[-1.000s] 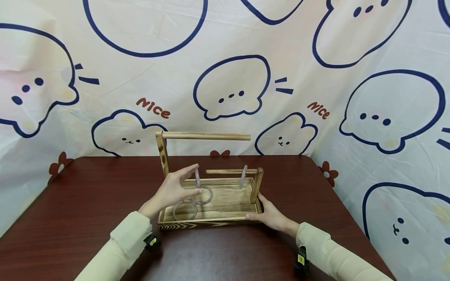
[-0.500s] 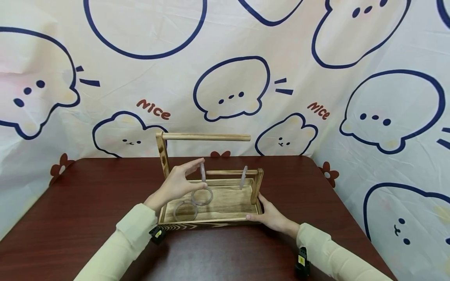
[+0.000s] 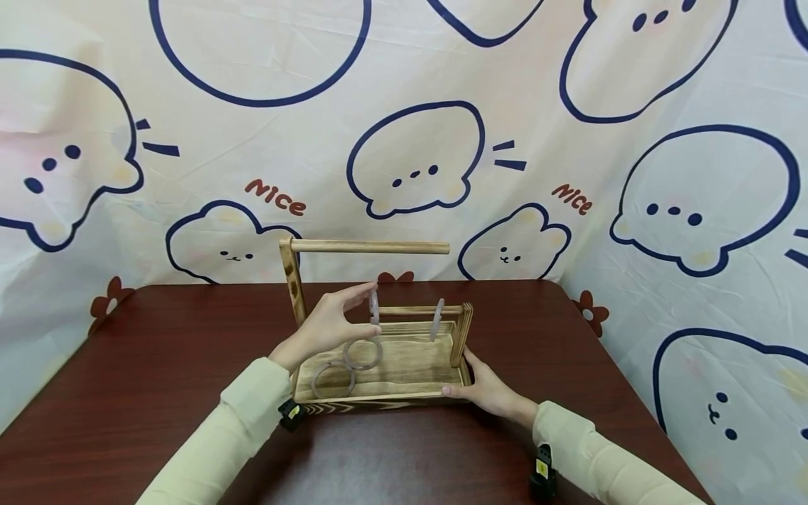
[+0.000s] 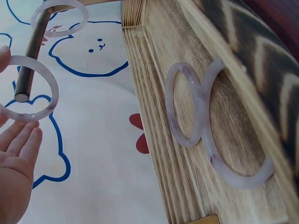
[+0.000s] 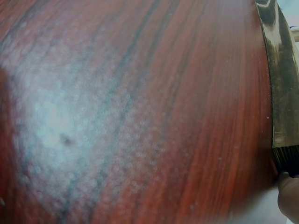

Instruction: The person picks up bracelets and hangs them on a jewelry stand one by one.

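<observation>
My left hand (image 3: 328,326) pinches a pale lilac bangle (image 3: 374,308) upright between thumb and fingertips, at the left end of a short wooden bar (image 3: 410,310). In the left wrist view, the bar's free end shows inside this bangle's ring. Another bangle (image 3: 437,319) hangs on the same bar, farther right. Two more, a nearer bangle (image 4: 233,179) and a farther bangle (image 4: 170,105), lie side by side in the tray of the wooden stand (image 3: 416,358). My right hand (image 3: 489,386) grips the tray's right front corner, thumb on the front edge.
Above the tray, a longer upper bar (image 3: 372,247) runs right from a tall left post (image 3: 292,280). The short bar's right end joins a low post (image 3: 463,337). Everything stands on a dark red-brown table (image 3: 568,379), with a printed cloth (image 3: 404,63) behind.
My left hand has moved right and slightly up, bringing the pinched bangle from left of the short bar to its free end. My right hand and the stand have stayed put.
</observation>
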`<state>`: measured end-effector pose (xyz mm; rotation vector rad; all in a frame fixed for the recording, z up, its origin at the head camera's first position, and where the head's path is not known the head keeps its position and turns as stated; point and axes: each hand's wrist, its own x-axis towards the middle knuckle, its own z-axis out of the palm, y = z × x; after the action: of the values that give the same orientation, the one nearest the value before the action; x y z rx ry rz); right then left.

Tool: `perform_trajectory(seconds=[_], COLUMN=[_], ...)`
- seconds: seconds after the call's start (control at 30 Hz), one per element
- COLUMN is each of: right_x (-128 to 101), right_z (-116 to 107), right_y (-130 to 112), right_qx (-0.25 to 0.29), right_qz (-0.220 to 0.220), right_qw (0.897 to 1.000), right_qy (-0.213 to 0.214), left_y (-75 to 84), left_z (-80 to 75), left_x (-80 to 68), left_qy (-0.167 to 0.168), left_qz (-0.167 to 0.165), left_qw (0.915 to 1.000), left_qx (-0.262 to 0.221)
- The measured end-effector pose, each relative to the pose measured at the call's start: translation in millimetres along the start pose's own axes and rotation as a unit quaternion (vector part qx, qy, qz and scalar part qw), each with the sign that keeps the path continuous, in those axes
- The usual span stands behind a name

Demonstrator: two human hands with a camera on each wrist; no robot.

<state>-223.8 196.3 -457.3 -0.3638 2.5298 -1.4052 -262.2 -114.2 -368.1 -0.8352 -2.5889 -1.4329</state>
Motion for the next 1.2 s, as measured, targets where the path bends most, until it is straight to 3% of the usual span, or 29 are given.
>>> perform_trajectory(seconds=[0.6, 0.8, 0.93, 1.2], right_x=[0, -7, -1, 1], right_z=[1, -1, 1, 1], right_y=[2, -13, 1, 2], right_qx=[-0.013, -0.005, -0.010, -0.014], right_qz=[0.004, 0.007, 0.010, 0.012], right_qw=[1.000, 1.000, 1.000, 1.000], right_qy=[-0.002, -0.002, 0.003, 0.003], left_y=[7.3, 8.0, 7.7, 8.7], left_z=[15.9, 20.1, 22.5, 24.1], left_x=[14.2, 17.0, 18.9, 21.4], left_qy=[-0.021, -0.028, -0.030, -0.038], left_qz=[-0.008, -0.013, -0.021, -0.035], left_qw=[0.9996, 0.9990, 0.9989, 0.9981], left_qx=[0.017, 0.032, 0.030, 0.033])
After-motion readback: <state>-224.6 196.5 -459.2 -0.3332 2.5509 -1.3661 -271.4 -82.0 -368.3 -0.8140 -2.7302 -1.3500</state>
